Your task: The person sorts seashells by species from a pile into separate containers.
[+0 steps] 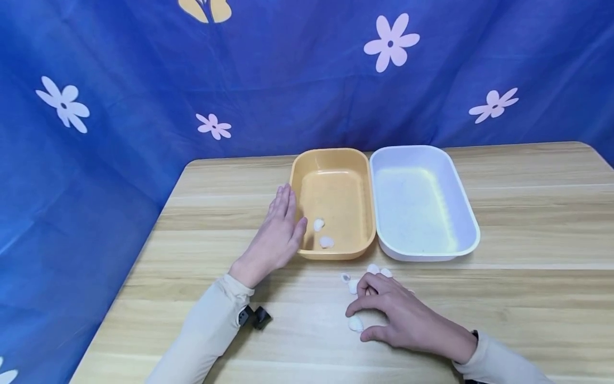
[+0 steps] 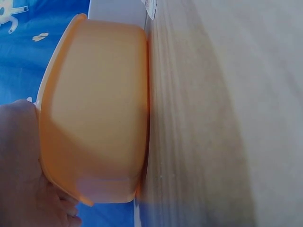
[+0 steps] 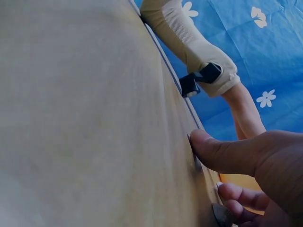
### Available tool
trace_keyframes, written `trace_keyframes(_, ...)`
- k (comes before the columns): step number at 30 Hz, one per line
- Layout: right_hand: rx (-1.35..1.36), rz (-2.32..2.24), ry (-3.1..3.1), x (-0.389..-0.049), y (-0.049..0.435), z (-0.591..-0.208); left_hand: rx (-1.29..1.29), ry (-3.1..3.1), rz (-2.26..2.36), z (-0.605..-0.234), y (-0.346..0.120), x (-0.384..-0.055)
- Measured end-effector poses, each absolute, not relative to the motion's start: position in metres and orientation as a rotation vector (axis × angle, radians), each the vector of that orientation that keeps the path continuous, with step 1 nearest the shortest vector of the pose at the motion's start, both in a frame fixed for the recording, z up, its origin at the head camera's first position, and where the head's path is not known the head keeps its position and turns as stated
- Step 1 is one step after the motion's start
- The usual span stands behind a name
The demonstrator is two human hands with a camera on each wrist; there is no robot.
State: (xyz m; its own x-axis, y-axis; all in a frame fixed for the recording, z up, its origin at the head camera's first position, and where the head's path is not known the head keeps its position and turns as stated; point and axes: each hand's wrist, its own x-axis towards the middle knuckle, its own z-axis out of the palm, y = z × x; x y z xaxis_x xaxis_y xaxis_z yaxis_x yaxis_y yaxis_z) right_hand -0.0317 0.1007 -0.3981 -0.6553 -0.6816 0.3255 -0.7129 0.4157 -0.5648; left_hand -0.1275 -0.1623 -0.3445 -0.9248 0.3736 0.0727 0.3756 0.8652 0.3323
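Fingers extended, my left hand (image 1: pixel 275 232) rests along the left side of a tan plastic tray (image 1: pixel 331 189), its thumb over the rim. Two pale seashells lie in the near half of that tray, one nearer the front (image 1: pixel 326 242). My right hand (image 1: pixel 408 320) is low over the table with thumb and index finger curled about a white ribbed seashell (image 1: pixel 355 324). In the right wrist view a thin dark shell edge (image 3: pixel 193 150) shows at the thumb tip. Several more seashells (image 1: pixel 373 269) lie just beyond this hand, partly covered by it.
A white plastic tray (image 1: pixel 470 234) stands against the right side of the tan one. Both sit toward the back of the wood-grain table (image 1: pixel 537 213). Behind the table hangs a blue cloth (image 1: pixel 297 69) with flower prints. A small black camera (image 1: pixel 254 317) is on the left wrist.
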Motion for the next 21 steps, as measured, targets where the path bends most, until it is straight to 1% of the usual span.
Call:
trace_keyframes(3, 1.331, 1.087, -2.564, -0.0339, 0.101, -0.398, -0.616, -3.018, -0.531, -0.3439, -0.163, -0.128)
trace_keyframes(12, 1.301, 1.124, -2.592, -0.0324, 0.0991, -0.3979, -0.589, -3.031, -0.567, -0.3436, -0.1635, -0.1278)
trace_keyframes(21, 1.438, 1.166, -2.361, -0.0328, 0.0967, -0.3905, -0.574, -3.054, -0.567, -0.3422, -0.1623, -0.128)
